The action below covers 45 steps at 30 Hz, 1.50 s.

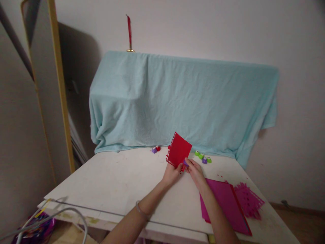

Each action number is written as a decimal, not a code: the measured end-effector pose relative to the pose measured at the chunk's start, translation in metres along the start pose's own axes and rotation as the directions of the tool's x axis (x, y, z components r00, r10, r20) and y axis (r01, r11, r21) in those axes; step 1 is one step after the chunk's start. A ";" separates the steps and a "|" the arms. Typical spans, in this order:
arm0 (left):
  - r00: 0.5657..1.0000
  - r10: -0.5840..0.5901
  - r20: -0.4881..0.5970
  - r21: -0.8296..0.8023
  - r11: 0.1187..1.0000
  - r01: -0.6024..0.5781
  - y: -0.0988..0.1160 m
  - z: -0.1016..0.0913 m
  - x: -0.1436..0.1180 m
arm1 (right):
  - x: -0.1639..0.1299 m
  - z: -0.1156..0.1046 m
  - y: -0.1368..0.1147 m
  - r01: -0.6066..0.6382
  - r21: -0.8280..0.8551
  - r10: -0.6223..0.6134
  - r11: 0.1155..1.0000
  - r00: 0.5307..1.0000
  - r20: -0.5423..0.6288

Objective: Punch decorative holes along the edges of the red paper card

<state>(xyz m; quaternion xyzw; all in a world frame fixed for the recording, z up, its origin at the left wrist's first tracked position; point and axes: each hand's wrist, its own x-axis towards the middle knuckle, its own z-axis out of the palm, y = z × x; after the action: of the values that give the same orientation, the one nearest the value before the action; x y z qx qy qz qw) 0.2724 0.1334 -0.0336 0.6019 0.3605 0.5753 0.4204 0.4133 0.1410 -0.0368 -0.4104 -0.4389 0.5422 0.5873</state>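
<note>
My left hand (172, 173) is closed on a red sheet of paper (179, 149), held tilted up above the table. Small punched holes run along the paper's left edge. At its lower right corner my right hand (195, 169) grips a small purple craft punch (185, 163), partly hidden by the fingers. Tiny red paper bits lie below the hands. Beyond the right hand sit several small punches, green (201, 156) and purple (204, 160). Farther left, a purple punch (154, 150) and a red punch (158, 148) stand together.
A stack of magenta and red paper (225, 203) lies under my right forearm, beside cut-up pink paper (250, 200). A light blue cloth (182, 101) drapes along the back of the white table (114, 183). A grey cable (68, 209) loops at the front left edge.
</note>
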 end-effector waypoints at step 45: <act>0.998 -0.019 0.053 0.074 0.997 0.016 -0.007 -0.002 0.000 | 0.001 -0.004 0.001 -0.038 -0.011 0.039 0.999 0.999 0.007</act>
<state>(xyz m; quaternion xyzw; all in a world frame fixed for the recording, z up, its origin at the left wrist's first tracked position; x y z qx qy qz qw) 0.2709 0.1365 -0.0398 0.6289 0.3753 0.5417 0.4125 0.4170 0.1416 -0.0390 -0.4200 -0.4359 0.5525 0.5730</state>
